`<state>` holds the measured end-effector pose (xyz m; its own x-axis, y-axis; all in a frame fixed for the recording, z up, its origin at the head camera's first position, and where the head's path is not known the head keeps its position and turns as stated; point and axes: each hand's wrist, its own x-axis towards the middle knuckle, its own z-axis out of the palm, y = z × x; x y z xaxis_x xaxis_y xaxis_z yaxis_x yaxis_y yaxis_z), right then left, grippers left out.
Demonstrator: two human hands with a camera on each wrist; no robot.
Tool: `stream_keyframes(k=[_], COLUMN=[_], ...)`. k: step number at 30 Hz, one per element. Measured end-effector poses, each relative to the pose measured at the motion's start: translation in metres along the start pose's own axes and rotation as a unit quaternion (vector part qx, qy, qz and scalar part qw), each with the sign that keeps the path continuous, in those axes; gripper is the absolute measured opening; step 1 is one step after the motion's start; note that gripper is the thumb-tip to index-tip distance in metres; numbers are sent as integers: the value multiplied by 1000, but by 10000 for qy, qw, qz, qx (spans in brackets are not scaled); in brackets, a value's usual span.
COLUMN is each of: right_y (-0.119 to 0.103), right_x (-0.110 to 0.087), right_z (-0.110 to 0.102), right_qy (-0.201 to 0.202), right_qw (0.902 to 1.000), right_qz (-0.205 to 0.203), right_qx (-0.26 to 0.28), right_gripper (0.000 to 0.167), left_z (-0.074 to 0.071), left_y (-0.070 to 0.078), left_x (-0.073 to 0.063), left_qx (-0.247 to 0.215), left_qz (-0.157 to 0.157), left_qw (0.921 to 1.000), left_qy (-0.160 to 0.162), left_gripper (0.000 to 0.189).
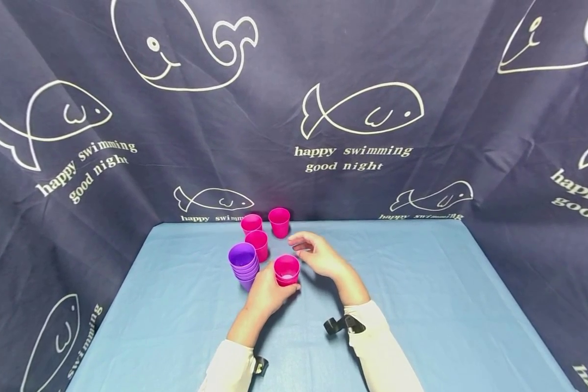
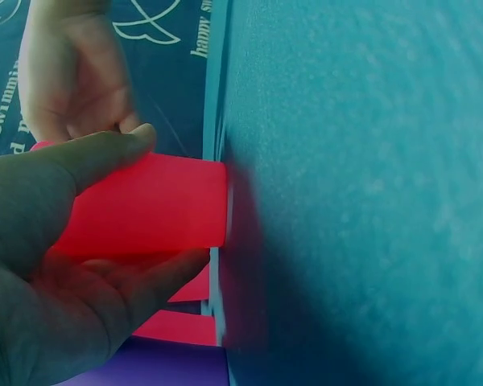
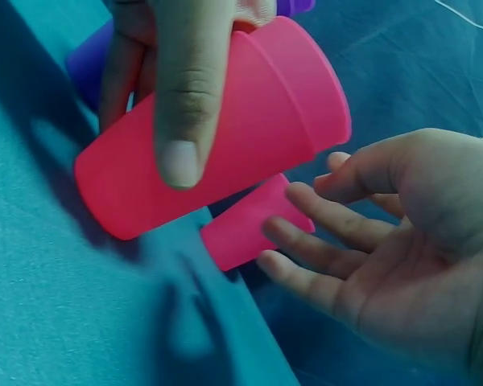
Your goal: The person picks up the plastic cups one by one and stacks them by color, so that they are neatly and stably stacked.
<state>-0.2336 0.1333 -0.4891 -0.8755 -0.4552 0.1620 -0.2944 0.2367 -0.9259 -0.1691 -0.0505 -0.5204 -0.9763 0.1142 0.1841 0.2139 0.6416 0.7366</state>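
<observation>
My left hand (image 1: 265, 289) grips a pair of nested pink cups (image 3: 249, 121), its thumb along the near side and its fingers around the other. Two rims, one just above the other, show in the right wrist view. My right hand (image 1: 322, 257) is just right of these cups, fingers relaxed and apart from them, with nothing in its grasp. Left of the held cups stands a stack of purple cups (image 1: 243, 256), nested mouth up.
Behind the purple stack stand a pink cup (image 1: 257, 246) and another pink cup (image 1: 251, 224). A further pink cup (image 1: 279, 223) is at the back, near the dark printed curtain (image 1: 274, 125). A light blue cloth covers the table (image 1: 421, 305).
</observation>
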Motion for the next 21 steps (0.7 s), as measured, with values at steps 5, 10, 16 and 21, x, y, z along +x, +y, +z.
stream_keyframes(k=[5,10,16,21], right_y=[3,4,5,5], right_x=[5,8,13,24], right_z=[3,4,5,3], right_qy=[143,51,-334,-825], right_qw=[9998,9995,9984,9933], right_qz=[-141,-236,-264,-509], right_qx=[-28,-203,-375,-629], right_gripper=[42,45,47,48], left_z=[-3,-4,-3,-1], left_y=[1,-1,-3,-4], left_x=[2,3,0,-1], left_qx=[-29,35,94,114], left_qz=[42,127,188,258], left_qw=[9999,9998,9996,9993], left_qy=[-118,-164,-214,-249], left_gripper=[62,63,63,62])
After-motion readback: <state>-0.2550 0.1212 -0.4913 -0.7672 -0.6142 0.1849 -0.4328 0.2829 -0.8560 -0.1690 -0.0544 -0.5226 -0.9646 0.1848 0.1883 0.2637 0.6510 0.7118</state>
